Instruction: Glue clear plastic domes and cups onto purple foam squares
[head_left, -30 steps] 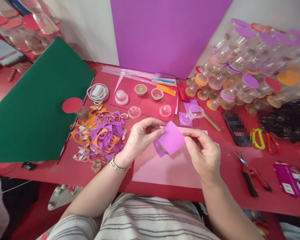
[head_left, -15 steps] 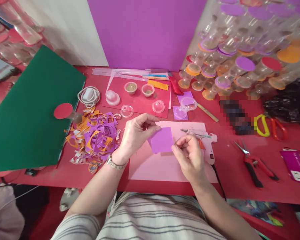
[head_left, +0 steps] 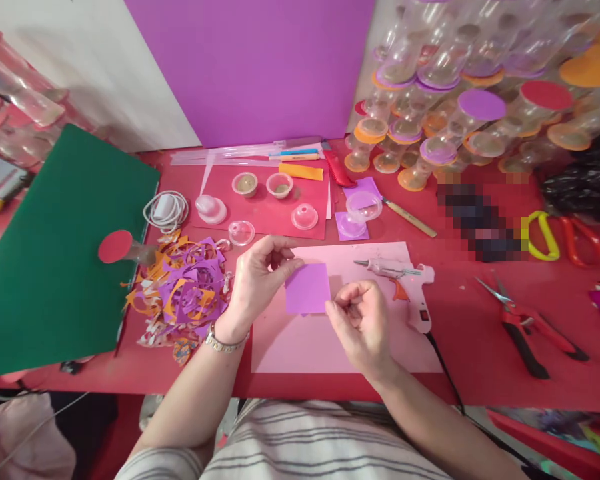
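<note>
The left hand (head_left: 257,280) is pinching a purple paper square (head_left: 307,288) above the pink sheet (head_left: 300,343); the right hand (head_left: 363,323), fingers curled narrow, is touching its edge beside the glue gun (head_left: 405,283).

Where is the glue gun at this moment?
In the head view the glue gun lies on the pink sheet's upper right part, just right of the right hand, with the red-handled pliers farther right.

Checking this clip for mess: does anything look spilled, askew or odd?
Paper offcuts lie in a loose heap beside the left hand, which pinches a purple square with the right hand. Glue gun lies on its side. Nothing spilled.
</note>
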Action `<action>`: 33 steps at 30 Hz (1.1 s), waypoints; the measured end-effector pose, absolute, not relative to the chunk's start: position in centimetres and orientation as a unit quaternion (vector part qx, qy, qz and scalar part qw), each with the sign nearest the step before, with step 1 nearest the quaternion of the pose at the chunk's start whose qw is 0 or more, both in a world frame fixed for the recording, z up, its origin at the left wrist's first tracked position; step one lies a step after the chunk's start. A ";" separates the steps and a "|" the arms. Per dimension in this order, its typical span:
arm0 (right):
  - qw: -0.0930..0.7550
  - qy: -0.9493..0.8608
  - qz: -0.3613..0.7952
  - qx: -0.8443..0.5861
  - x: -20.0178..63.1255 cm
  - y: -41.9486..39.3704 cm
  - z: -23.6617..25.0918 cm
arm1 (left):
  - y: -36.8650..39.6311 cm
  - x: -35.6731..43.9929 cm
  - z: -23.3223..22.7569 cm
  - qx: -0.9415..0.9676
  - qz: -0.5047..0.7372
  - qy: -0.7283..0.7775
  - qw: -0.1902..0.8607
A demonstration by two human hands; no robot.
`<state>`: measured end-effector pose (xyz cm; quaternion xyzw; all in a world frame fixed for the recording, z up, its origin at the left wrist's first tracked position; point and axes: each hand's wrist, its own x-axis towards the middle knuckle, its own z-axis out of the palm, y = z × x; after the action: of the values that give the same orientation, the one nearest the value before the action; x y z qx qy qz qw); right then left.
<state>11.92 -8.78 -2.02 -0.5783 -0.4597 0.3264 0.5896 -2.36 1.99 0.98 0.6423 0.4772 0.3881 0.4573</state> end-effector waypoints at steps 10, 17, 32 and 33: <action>0.576 -0.456 0.343 -0.585 12.1 -8.9 -2.4 | 2.1 -2.3 0.8 0.639 0.388 0.477 0.462; 0.563 -0.450 0.353 -0.597 12.2 -9.0 -2.6 | 2.1 -2.3 0.7 0.641 0.377 0.481 0.465; 0.563 -0.448 0.357 -0.596 12.5 -9.0 -2.8 | 2.3 -2.3 0.0 0.626 0.373 0.466 0.502; 0.560 -0.448 0.356 -0.599 12.6 -9.1 -2.7 | 2.3 -2.3 0.0 0.625 0.370 0.464 0.507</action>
<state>12.59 -9.06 -2.66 -0.5993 -0.4480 0.3565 0.5596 -2.30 2.28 -0.02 0.6251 0.4636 0.3702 0.5072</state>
